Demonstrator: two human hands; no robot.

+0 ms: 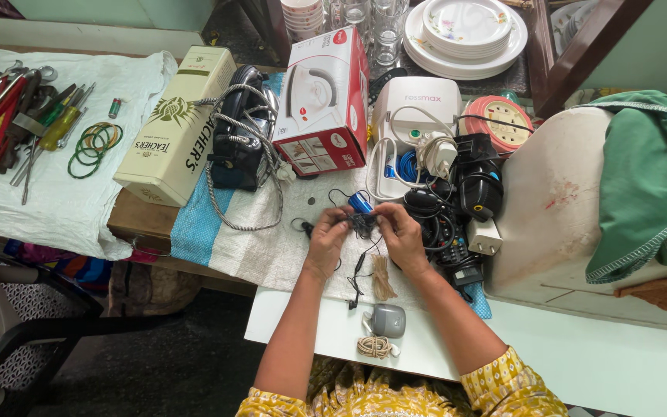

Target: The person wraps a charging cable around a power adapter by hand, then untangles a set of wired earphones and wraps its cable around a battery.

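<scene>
Thin tangled black wire (361, 225) between hands (364, 235)

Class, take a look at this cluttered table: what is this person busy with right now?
A person seated at the table holds a small tangle of thin black wire between the left hand and right hand, fingers pinching it from both sides. A loose end of the wire hangs down toward a bundle of tan twine. Nearer the person lie a small grey device and a coiled cord. An iron box, black cables and adapters crowd the space behind.
</scene>
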